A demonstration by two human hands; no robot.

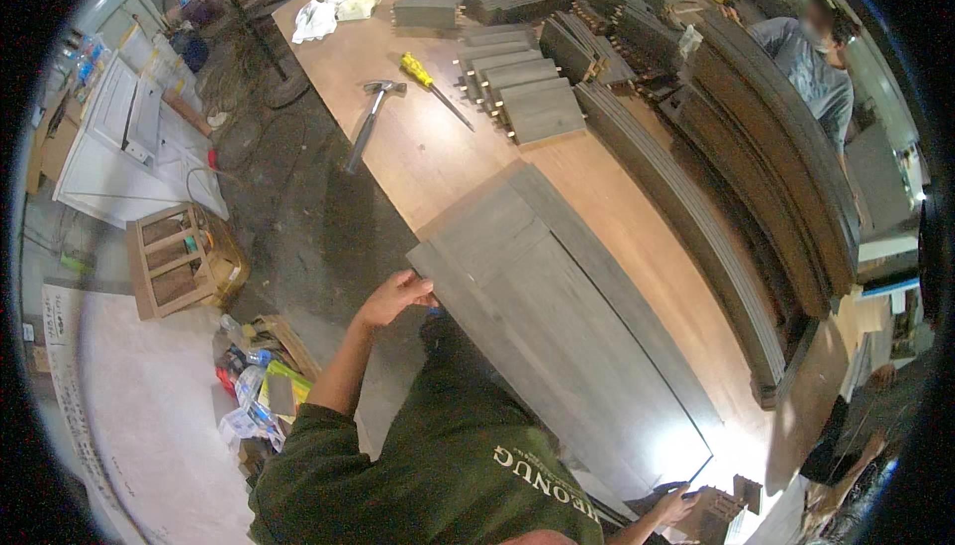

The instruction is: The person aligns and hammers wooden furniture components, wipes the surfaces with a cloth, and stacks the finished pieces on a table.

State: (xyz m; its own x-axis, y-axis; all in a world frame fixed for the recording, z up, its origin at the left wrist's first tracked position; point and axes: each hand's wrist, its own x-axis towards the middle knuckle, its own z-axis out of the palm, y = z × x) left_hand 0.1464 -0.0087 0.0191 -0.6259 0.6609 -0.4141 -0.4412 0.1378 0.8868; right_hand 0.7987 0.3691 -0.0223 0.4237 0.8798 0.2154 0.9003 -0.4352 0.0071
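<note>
A long grey framed wooden panel [557, 316], like a cabinet door, lies slantwise on the workbench [587, 182] in front of me. A dark gap runs along its far long side, between frame strip and inner board. My left hand [401, 296] is closed on the panel's near left corner, fingers at its edge. My right hand [676, 507] is closed at the panel's right end, close to a bright glare; its fingers are small and partly hidden. Left of the panel's far end lie a claw hammer [372, 122] with a dark handle and a yellow-handled screwdriver [436, 90].
Short grey boards with dowels [537, 102] are stacked beyond the panel. Long grey strips [686, 237] lie in piles along the bench's right side. A crumpled white cloth [333, 10] rests at the far corner. A wooden crate frame [174, 259] stands left; a person [811, 68] is far right.
</note>
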